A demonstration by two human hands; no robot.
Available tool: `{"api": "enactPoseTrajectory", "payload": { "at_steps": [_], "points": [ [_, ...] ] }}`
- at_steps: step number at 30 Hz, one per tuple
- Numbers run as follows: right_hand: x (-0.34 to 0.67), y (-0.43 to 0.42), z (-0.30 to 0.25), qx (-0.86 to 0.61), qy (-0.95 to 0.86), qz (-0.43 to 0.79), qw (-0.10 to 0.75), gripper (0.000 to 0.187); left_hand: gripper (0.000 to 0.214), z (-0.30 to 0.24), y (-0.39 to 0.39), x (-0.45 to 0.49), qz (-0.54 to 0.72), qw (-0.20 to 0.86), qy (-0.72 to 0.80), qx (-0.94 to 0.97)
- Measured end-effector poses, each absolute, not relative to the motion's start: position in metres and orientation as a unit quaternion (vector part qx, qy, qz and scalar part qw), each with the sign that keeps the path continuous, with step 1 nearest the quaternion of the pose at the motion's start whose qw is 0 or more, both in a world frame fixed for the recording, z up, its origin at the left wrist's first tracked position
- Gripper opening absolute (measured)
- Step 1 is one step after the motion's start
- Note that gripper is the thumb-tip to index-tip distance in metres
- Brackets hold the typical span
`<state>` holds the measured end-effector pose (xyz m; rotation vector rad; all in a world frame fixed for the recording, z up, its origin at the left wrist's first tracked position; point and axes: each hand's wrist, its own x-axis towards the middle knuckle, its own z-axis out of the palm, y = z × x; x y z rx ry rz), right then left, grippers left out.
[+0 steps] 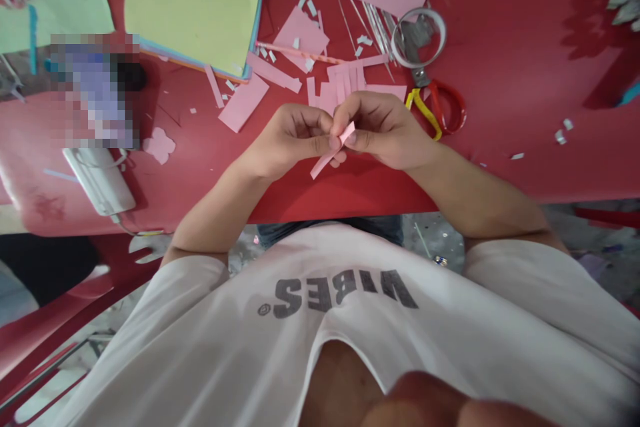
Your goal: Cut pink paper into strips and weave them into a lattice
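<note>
2 bare hands meet near the ctr of the frame, above the front edge of a red table (525,113), w/ 1 narrow pink paper strip (323,163) btwn them. The L hand (293,140) has its thumb & forefinger clamped on the strip; the R hand (387,130) pinches it near its upper end, thumb & forefinger together. The strip slants, its loose tail pointing down-left, & fingers hide part of it, so any fold or glue there can't be made out. Just above the hands, upper ctr, lie pink paper pcs (345,77) & a pencil (310,53). Right of ctr, scissors (420,73) w/ red & yellow handles lie near the R hand, blades showing thru a tape roll (443,37). A yellow sheet (195,7) tops a paper stack, upper left; a pink flower-shaped cutout (160,145) lies mid-left, near a white box w/ a cable (100,177). Poss. trouble, as a judgement: thin paper may crease or tear if the 2 pinches pull unevenly; the strip could slip if 1 thumb lifts, as its tail hangs unsupported; dropped, it'd be hard to find among like-coloured pcs, & a R-hand sweep outward could knock the scissors.
</note>
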<state>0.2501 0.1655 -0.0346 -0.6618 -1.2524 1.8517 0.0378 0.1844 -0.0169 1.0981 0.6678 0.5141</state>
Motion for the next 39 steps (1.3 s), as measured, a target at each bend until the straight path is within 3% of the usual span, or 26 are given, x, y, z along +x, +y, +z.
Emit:
{"api": "enactPoseTrajectory", "payload": {
  "at_steps": [5,7,9,12,16,20,27,30,35,37,39],
  "points": [
    [0.264,0.176,-0.028,-0.281,-0.528,0.682,0.422,0.042,0.029,-0.025,0.184,0.041,0.268,0.762,0.322,0.494],
    [0.281,0.187,-0.026,-0.331,-0.579,0.609,0.430,0.042,0.019,-0.031,0.185,0.043,0.303,0.736,0.352,0.492],
    [0.300,0.201,-0.028,-0.411,-0.583,0.536,0.452,0.030,0.010,-0.036,0.187,0.046,0.341,0.702,0.381,0.495],
    [0.321,0.218,-0.043,-0.492,-0.562,0.478,0.461,0.023,0.010,-0.041,0.189,0.049,0.385,0.668,0.391,0.502],
    [0.322,0.231,-0.072,-0.530,-0.540,0.498,0.424,0.031,0.013,-0.039,0.189,0.051,0.391,0.652,0.409,0.505],
    [0.310,0.235,-0.086,-0.539,-0.560,0.467,0.423,0.024,0.017,-0.036,0.189,0.052,0.399,0.648,0.407,0.506],
    [0.305,0.241,-0.098,-0.524,-0.562,0.459,0.447,0.042,0.008,-0.046,0.189,0.051,0.411,0.625,0.409,0.522],
    [0.307,0.232,-0.092,-0.520,-0.574,0.449,0.446,0.042,0.009,-0.050,0.189,0.047,0.406,0.568,0.430,0.572],
    [0.292,0.200,-0.060,-0.489,-0.625,0.405,0.454,0.038,0.031,-0.047,0.190,0.043,0.427,0.358,0.429,0.711],
    [0.282,0.186,-0.047,-0.476,-0.646,0.403,0.440,0.033,0.034,-0.046,0.189,0.043,0.401,0.335,0.425,0.739],
    [0.274,0.175,-0.039,-0.470,-0.649,0.396,0.448,0.033,0.022,-0.046,0.186,0.045,0.367,0.347,0.425,0.751]
  ]
}}
